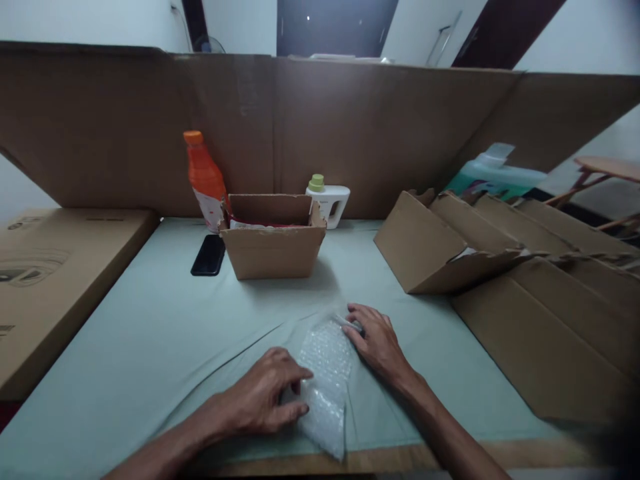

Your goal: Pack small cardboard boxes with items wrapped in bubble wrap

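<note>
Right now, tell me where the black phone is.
In the head view, the black phone lies left of the open cardboard box, just below the orange bottle.

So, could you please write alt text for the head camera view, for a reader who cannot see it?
Two bare hands, the left hand and the right hand, press on a bubble wrap bundle lying on a pale green cloth. Behind it stand an open cardboard box, an orange bottle, a white bottle and a black phone.

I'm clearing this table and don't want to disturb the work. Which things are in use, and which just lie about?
In use: bubble wrap, under left hand and right hand.

Lying about: open box, phone, orange bottle, white bottle, flattened cartons.
</note>
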`<state>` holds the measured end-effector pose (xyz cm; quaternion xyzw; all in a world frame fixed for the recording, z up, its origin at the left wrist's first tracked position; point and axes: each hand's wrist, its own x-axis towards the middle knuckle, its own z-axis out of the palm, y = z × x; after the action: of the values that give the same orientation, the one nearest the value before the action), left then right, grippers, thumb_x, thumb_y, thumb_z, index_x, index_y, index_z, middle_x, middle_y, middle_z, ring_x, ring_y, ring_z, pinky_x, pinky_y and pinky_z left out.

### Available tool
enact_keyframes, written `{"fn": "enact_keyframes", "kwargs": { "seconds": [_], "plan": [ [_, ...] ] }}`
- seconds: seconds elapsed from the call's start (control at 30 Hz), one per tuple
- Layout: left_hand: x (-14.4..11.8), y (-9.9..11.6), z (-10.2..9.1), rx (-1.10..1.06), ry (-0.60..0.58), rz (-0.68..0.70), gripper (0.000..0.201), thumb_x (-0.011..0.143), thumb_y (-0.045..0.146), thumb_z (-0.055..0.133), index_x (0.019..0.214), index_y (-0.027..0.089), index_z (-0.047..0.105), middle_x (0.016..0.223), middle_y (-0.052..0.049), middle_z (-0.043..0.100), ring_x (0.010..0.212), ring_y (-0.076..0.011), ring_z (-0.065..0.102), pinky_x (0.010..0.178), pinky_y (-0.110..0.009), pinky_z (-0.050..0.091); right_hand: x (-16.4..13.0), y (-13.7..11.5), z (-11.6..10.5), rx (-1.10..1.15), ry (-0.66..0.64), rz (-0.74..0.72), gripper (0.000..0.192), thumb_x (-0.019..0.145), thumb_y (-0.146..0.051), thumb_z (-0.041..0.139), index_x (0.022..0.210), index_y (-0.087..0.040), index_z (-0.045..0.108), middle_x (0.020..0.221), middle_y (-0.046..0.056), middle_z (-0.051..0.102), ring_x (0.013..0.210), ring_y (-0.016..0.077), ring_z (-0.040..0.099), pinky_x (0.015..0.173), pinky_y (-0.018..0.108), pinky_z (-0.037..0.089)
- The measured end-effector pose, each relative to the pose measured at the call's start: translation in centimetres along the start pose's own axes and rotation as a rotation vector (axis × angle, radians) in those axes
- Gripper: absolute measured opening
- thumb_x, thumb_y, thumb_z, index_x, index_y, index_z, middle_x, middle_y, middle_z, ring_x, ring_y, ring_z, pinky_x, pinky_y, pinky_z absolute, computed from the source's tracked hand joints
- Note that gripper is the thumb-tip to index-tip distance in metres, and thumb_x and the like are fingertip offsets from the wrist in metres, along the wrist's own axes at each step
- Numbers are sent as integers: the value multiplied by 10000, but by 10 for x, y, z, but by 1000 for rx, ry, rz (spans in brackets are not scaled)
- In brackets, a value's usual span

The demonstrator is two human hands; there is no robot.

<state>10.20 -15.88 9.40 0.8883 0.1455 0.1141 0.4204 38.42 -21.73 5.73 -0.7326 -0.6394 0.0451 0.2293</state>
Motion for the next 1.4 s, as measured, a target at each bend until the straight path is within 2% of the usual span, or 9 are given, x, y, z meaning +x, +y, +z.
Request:
{"fn": "enact_keyframes", "kwargs": {
  "seconds": [0.2,0.33,0.47,0.67,0.87,0.97,1.13,1.27,1.4],
  "plan": [
    [-49,-6,9,149,217,-65,298,909,153,477,1144,215,650,891,-72,708,866,-226,637,841,-415,517,52,-55,10,194,83,-117,74,871,-256,574,925,-239,622,990,70,750,962,261,671,888,401,443],
    [-48,-13,16,229,443,-189,334,925,198,510,1249,194,594,1139,-122,663,1055,-249,610,901,-417,525,82,-67,38,205,37,-90,78,860,-248,585,923,-223,623,904,61,741,848,250,673,846,391,446],
    [-22,-15,31,344,402,-195,530,852,169,565,1379,164,510,1364,-153,555,1258,-312,490,1051,-497,448,84,-59,54,186,15,-70,165,842,-227,590,1000,-210,635,964,82,747,888,267,679,853,405,458],
    [-3,-16,36,524,252,-355,429,756,11,484,1125,150,653,961,-122,655,917,-296,557,856,-509,492,81,-63,50,163,30,-91,279,848,-185,580,1121,-212,633,1058,82,750,958,262,678,894,402,469],
    [-42,9,21,464,458,-67,362,642,-13,514,926,193,602,1110,-113,603,1144,-307,514,1020,-559,424,93,-80,61,134,22,-119,335,851,-157,583,1179,-191,640,1116,107,740,1019,289,664,930,433,464],
    [-63,22,23,364,328,86,387,677,50,554,1038,187,575,1231,-123,595,1190,-282,534,1086,-521,400,92,-79,58,107,10,-120,426,837,-201,635,1260,-153,619,1245,168,687,1131,351,620,968,501,452],
    [-82,14,38,345,99,46,771,698,115,594,1439,161,385,1347,-152,597,1299,-327,500,1113,-573,370,38,-53,9,192,-87,-230,520,883,-265,618,1393,-212,531,1440,138,565,1304,320,537,1066,525,437],
    [-89,0,50,210,208,-4,684,636,1,484,1293,187,519,1232,-110,667,1258,-291,538,1092,-550,390,-43,-50,-33,253,-473,-426,749,837,-227,691,1517,-311,389,1508,70,518,1365,281,494,1096,480,454],
    [-86,-1,54,25,422,-97,614,712,58,487,1303,216,535,1069,-79,718,989,-244,651,893,-440,517,-95,-83,-16,365,-343,-417,765,821,-139,635,1524,-279,369,1399,97,605,1259,285,571,1009,474,515]
  ]
}}
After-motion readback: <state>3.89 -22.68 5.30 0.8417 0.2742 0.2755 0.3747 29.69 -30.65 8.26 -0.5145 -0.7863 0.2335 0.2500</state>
